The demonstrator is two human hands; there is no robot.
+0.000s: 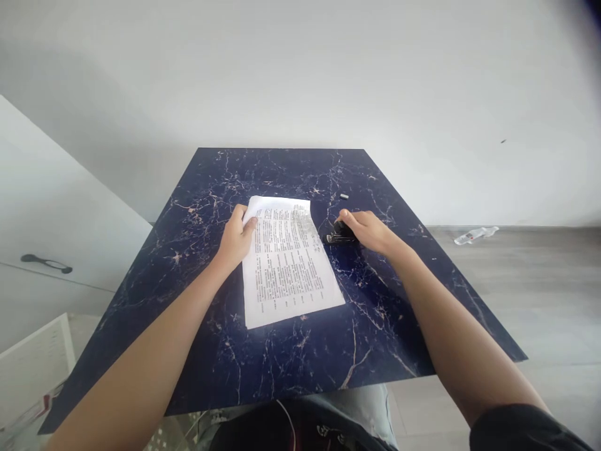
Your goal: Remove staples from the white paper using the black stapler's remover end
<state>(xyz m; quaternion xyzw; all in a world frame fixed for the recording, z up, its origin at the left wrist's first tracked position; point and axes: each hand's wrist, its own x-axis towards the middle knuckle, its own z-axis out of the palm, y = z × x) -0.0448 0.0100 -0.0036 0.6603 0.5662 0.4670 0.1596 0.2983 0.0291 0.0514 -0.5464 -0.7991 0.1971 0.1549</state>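
Observation:
My left hand (238, 233) grips the left edge of a stack of printed paper sheets (288, 263), thumb on top and fingers underneath. The stack is slightly curled at its far end and carries dense lines of text. To the right of the paper, my right hand (366, 229) is closed around a black stapler (339, 237), whose front end points left, close to the paper's right edge. Whether the stapler touches the sheets I cannot tell. A small silvery strip, perhaps staples (344, 196), lies on the table beyond my right hand.
The dark blue marbled table (300, 369) stands against a white wall. At the left is a white cabinet with a black handle (47, 263). A clear plastic package (476, 235) lies on the floor to the right.

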